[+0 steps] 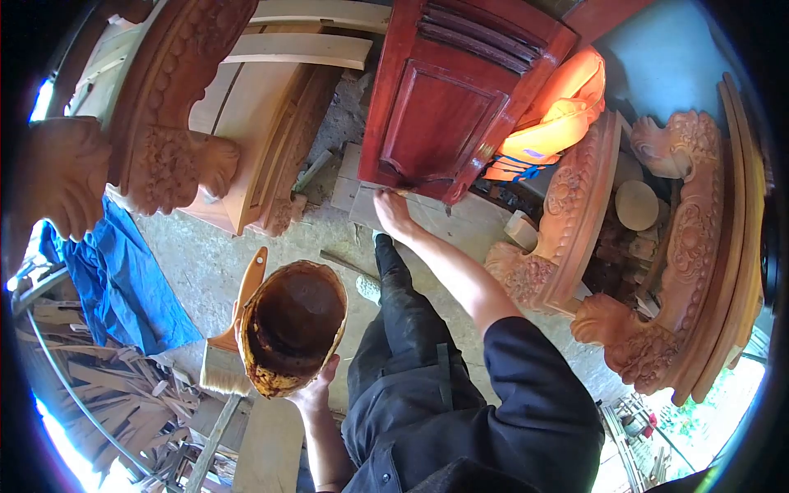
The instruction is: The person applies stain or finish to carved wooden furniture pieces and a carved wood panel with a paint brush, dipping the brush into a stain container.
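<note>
My left hand (316, 390) grips a crusted, cut-off tub (297, 308) from below and the side, with dark brown liquid inside. Against the tub's left side is a wide paintbrush (226, 357), wooden handle up and pale bristles down; whether my fingers also hold it is hidden. My right hand (393, 212) is closed at the lower edge of a glossy red-brown wooden door panel (444, 123). What those fingers hold, if anything, is too small to make out.
Carved wooden furniture parts (567, 214) stand on the right, and more carved pieces (168, 156) on the left. An orange life vest (563, 115) lies beside the panel. A blue tarp (123, 279) and wood scraps (107, 394) are at lower left. A stick (349, 263) lies near my feet.
</note>
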### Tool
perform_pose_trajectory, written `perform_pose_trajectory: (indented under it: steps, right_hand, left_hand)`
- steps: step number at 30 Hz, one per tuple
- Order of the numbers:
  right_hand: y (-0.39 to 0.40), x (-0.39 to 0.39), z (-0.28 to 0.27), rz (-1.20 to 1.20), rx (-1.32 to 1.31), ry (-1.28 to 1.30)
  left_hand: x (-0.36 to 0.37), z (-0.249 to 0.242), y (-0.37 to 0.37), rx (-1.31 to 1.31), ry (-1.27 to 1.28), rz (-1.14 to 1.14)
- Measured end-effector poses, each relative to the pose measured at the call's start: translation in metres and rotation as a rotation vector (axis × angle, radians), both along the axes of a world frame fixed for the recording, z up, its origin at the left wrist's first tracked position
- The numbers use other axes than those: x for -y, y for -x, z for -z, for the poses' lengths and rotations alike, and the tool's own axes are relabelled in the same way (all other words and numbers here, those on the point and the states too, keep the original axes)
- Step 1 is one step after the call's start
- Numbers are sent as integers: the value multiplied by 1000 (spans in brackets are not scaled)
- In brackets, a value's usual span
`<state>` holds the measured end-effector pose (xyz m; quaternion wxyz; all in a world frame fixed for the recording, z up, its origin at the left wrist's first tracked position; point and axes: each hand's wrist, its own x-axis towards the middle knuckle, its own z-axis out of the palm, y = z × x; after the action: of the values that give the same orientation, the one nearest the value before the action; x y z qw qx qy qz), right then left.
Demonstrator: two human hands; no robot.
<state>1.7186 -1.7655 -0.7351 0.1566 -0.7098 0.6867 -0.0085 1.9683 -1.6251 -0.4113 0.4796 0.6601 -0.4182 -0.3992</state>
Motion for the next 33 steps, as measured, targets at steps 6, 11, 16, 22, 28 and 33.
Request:
perform_pose_trajectory:
  steps: [6,11,16,22,28,33]
  right_hand:
    - [20,-4,-21,-3,291,177]
    - [53,77,-134,124,401,499]
    - [72,107,-203,163,423,852]
    - [106,93,-222,347,484,872]
    - [172,35,-241,493,366,684]
    - [183,30,-252,461,241,597]
  left_hand:
    - [2,-20,11,-44,-94,-33]
    - [16,-17,21,-58,39,-72]
    - [41,-17,24,-92,143,65]
    - [56,-37,30,-72,59,90]
    - [67,-58,18,-15,188,104]
    - [69,-67,19,-44,218,10]
